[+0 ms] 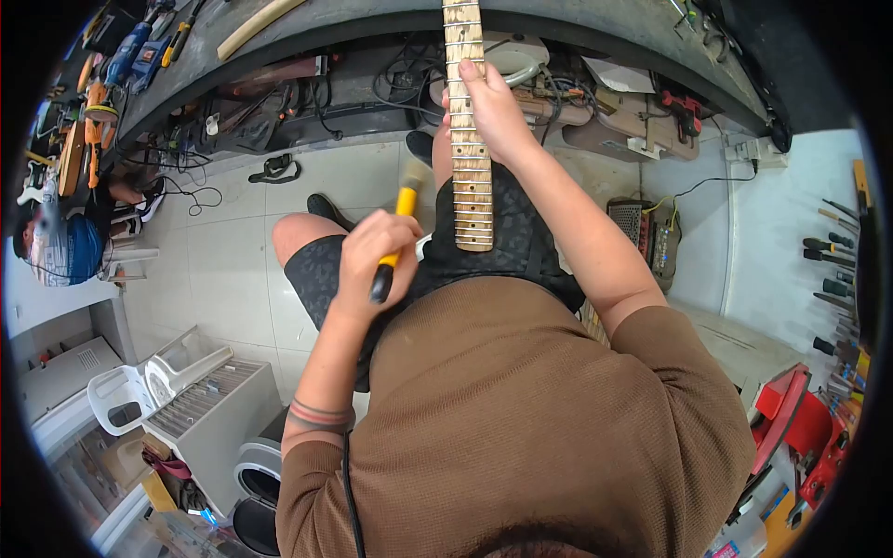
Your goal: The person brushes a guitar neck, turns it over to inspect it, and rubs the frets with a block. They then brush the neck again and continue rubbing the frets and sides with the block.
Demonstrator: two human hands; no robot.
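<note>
A guitar neck (473, 200) with a streaked light-wood fretboard, metal frets and dark dot inlays lies lengthwise over my lap, its rounded end near my waist. No guitar body is attached to it. My right hand (493, 107) wraps around the neck higher up, thumb on the fretboard and fingers mostly hidden beneath. In my left hand (377, 256), closed, is a hammer with a yellow and black handle (406, 202). Its head (416, 172) is smeared by motion and stands just left of the neck, apart from it.
A dark workbench (363, 19) runs across the front, with tools crowded at its left and cables beneath. Another person (70, 242) sits far left. A white slotted cabinet (209, 400) stands at lower left. Hand tools (828, 251) hang on the right wall above red equipment (791, 418).
</note>
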